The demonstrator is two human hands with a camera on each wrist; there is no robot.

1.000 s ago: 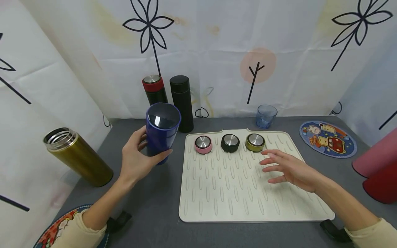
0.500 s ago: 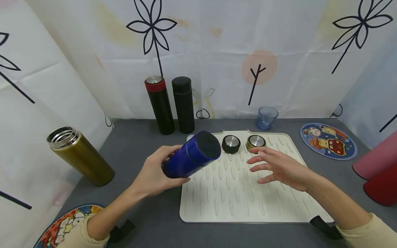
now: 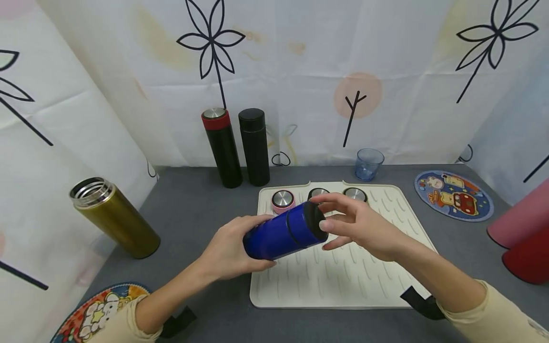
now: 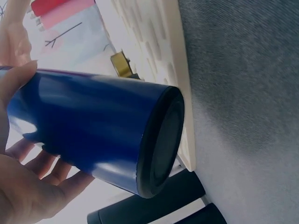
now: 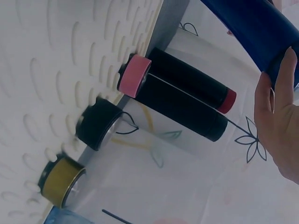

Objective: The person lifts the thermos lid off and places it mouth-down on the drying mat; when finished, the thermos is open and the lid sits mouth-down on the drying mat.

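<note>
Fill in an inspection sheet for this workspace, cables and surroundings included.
Surface: dark grey textured worktop bearing a cream ridged mat.
Job's things: blue cylindrical flask with black ends, held tilted; round metal-topped pink lid, black lid and olive lid on the mat.
Clutter: open-mouthed olive metal flask, black flask with red collar, plain black flask, translucent blue cup, oval cartoon-printed placemat, second printed placemat; pink cylinder and red cylinder at right edge.
Hands: left hand grips the blue flask; right hand is at its capped end, grip unclear.
Cables: nothing seen.
Surroundings: white fabric backdrop with black flower drawings.
</note>
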